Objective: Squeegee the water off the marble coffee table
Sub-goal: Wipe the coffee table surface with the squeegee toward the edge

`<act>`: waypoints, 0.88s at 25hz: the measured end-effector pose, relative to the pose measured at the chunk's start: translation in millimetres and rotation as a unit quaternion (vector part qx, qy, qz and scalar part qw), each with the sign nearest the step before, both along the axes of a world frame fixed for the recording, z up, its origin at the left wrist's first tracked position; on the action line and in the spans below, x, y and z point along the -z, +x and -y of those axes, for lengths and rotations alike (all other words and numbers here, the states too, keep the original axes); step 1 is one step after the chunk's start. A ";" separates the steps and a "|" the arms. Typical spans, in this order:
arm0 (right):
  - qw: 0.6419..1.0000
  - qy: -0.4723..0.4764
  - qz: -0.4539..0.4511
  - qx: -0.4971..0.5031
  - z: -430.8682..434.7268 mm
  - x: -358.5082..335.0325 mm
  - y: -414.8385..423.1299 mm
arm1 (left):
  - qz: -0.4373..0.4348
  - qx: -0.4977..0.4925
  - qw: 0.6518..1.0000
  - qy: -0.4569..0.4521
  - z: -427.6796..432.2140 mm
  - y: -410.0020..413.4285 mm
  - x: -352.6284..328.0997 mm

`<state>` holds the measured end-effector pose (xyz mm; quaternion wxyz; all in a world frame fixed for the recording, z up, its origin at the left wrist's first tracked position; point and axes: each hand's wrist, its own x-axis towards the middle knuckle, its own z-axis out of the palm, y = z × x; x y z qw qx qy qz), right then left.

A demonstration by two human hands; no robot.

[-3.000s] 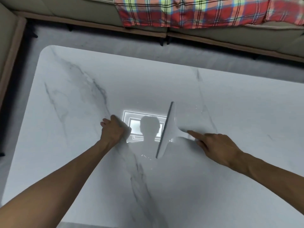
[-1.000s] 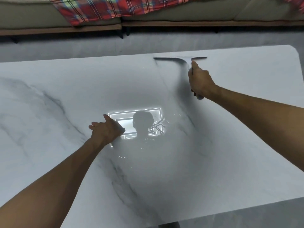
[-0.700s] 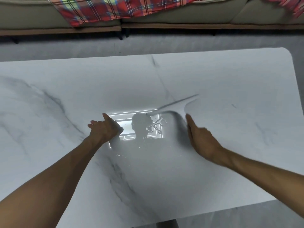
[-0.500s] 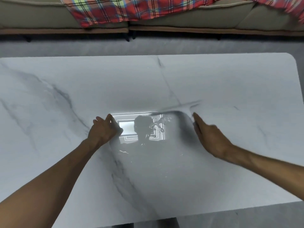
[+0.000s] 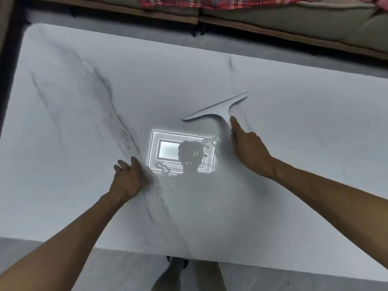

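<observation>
Two hands share the work, each with its own part. Our right hand (image 5: 247,150) grips the handle of the squeegee (image 5: 216,109), index finger laid straight along the neck, and we judge that this steers the blade and adds pressure. The blade seems to sit on the marble coffee table (image 5: 294,196) near its middle, slanted, just beyond the squiggles of water (image 5: 207,142) that glint at the edge of the ceiling light's reflection (image 5: 165,151). Our left hand (image 5: 130,179) holds nothing; it rests on the stone with fingers loosely spread, likely to prop us as we lean over. More specks of water lie nearer to us — the blade is placed, we think, to be drawn back through them
</observation>
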<state>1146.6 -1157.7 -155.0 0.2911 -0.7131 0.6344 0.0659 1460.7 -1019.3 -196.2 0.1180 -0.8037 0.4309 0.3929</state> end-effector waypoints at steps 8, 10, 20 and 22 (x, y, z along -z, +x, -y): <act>0.995 0.074 -0.045 -0.048 -109.1 -53.3 -85.9 | -0.038 0.019 0.998 -0.055 -11.4 5.9 -34.7; 0.997 0.045 -0.046 -0.045 -108.3 -68.3 -79.3 | -0.068 -0.028 0.994 -0.086 -26.4 12.4 -46.9; 0.911 0.051 -0.004 -0.410 -150.5 -47.6 102.4 | -0.019 -0.194 0.972 -0.130 -132.2 81.4 -41.2; 0.885 0.077 -0.002 -0.459 -172.8 -26.9 148.3 | -0.004 -0.211 0.969 -0.127 -151.1 84.3 -32.2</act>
